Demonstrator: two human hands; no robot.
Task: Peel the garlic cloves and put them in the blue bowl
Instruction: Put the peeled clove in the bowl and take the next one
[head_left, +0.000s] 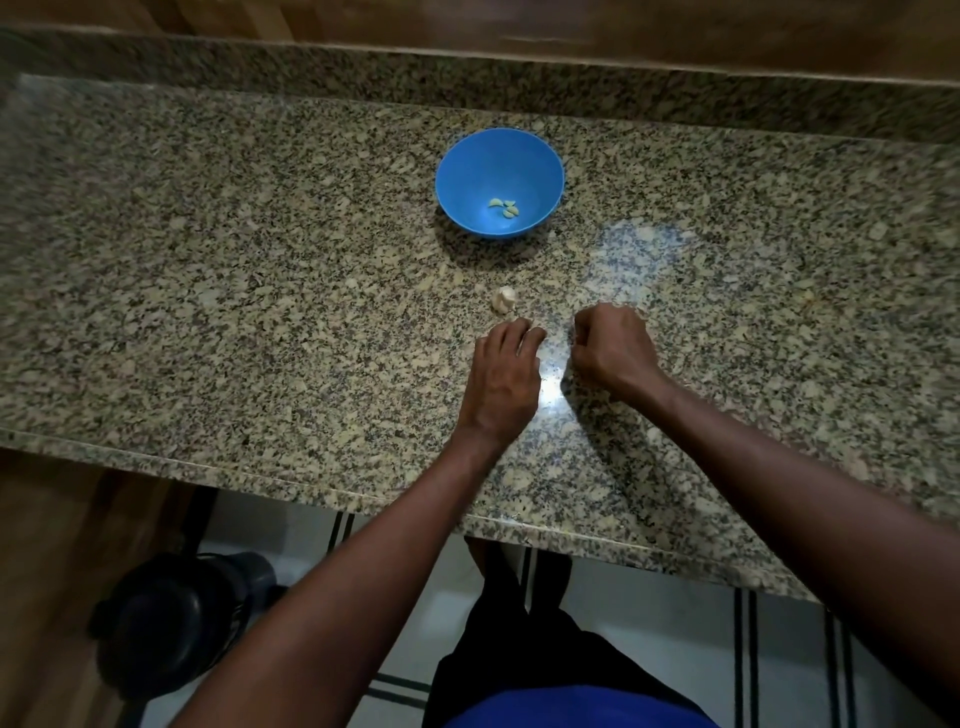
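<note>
Both arms reach over granite counter (208, 260). Left hand (504, 379) palm-down, fingers fairly straight, tips near garlic (504, 300). Right hand (613, 353) curled; contents can't tell. Peeled cloves (505, 206) lie in blue bowl (467, 171) behind.

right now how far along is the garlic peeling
Done: a few peeled cloves lie in the blue bowl. In hand: the left hand reaches toward the garlic piece on the counter; the right hand is curled, and I cannot tell whether it holds anything. Left: that piece still needs peeling and bowling.
</note>
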